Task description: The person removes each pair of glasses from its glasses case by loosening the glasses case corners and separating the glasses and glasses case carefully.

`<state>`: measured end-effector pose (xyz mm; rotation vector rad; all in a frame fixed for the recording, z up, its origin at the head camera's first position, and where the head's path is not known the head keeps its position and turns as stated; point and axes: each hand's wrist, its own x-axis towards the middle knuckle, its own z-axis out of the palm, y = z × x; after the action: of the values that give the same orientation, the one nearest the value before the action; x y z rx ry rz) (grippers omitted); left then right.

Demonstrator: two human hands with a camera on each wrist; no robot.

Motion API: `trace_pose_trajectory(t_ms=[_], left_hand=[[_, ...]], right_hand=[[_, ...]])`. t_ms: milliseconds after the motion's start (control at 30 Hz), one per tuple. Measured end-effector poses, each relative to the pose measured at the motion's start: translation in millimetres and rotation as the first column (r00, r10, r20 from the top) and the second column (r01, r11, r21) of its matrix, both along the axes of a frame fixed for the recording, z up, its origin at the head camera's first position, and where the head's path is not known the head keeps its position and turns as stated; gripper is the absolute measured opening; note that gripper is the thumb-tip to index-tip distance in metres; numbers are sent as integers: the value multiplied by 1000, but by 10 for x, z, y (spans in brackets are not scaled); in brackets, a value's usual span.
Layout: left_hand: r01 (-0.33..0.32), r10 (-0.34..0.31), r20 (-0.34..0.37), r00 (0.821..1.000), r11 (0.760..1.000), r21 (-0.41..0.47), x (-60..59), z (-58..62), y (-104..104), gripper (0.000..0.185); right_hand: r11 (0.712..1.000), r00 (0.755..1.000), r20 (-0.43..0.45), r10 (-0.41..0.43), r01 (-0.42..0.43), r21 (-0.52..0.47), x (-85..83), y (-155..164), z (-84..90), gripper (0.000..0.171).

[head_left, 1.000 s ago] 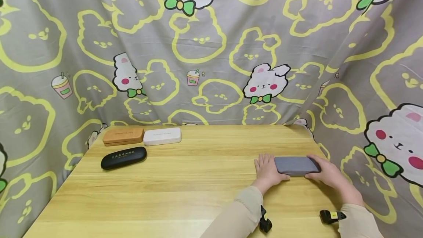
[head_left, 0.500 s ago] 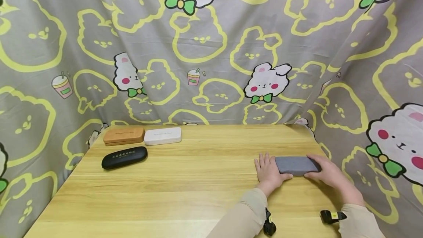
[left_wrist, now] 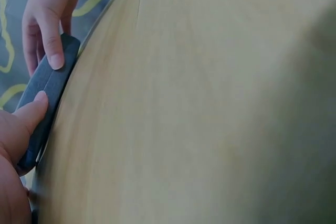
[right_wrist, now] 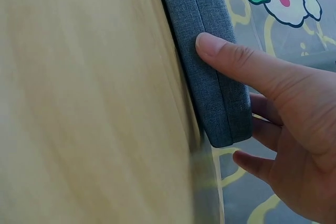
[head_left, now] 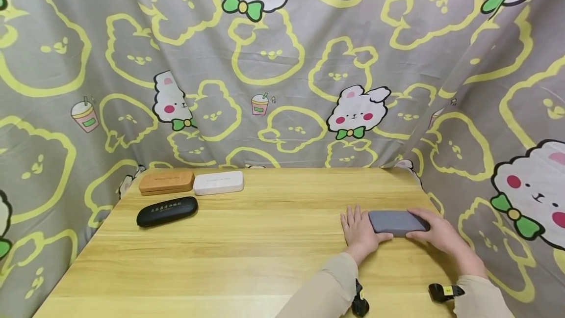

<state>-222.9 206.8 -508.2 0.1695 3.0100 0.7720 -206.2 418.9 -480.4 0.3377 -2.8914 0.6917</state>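
The grey case (head_left: 397,222) lies flat on the wooden surface (head_left: 265,239), near the right edge and approx. halfway between the front and back edges. It is covered w/ grey fabric and is closed.

The left hand (head_left: 359,229) rests on the surface at the left end of the case. Its fingers are straight and a little spread, pointing to the back edge, and the thumb (left_wrist: 31,116) presses on the front side of the case. The right hand (head_left: 439,234) holds the right end of the case: the thumb (right_wrist: 231,59) lies on the front side, and the other fingers are curled round the far end, so the case is pinched between them. In the right wrist view the thumb touches the seam line of the case, and the lower fingers are under the end of it, over the surface edge.

Both sleeves are beige, and 1 black strap is seen at each wrist.

Near the back left corner there are 3 more cases, all closed: a brown case (head_left: 166,182) and a white case (head_left: 218,182) just beside each other, and a black case (head_left: 166,211) in front of them, a bit tilted. A cartoon-print cloth (head_left: 282,63) hangs behind and at both sides of the surface.
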Motion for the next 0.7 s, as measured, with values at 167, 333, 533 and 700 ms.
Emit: trace_pose_trajectory(t_ms=[167, 333, 533, 700], left_hand=[[-3, 3, 10, 1000, 1000, 9, 7, 15, 8, 85], [-9, 9, 17, 1000, 1000, -2, -9, 7, 16, 85], [-23, 23, 14, 1000, 1000, -8, -27, -17, 30, 87], [-27, 27, 15, 1000, 1000, -9, -16, 6, 25, 88]], right_hand=[[1000, 1000, 17, -5, 5, -13, -1, -2, 25, 73], [1000, 999, 32, -10, 10, 8, -30, 8, 37, 74], [1000, 996, 85, -16, 15, 6, -68, 24, 64, 77], [999, 993, 118, -14, 9, 37, -89, 32, 127, 78]])
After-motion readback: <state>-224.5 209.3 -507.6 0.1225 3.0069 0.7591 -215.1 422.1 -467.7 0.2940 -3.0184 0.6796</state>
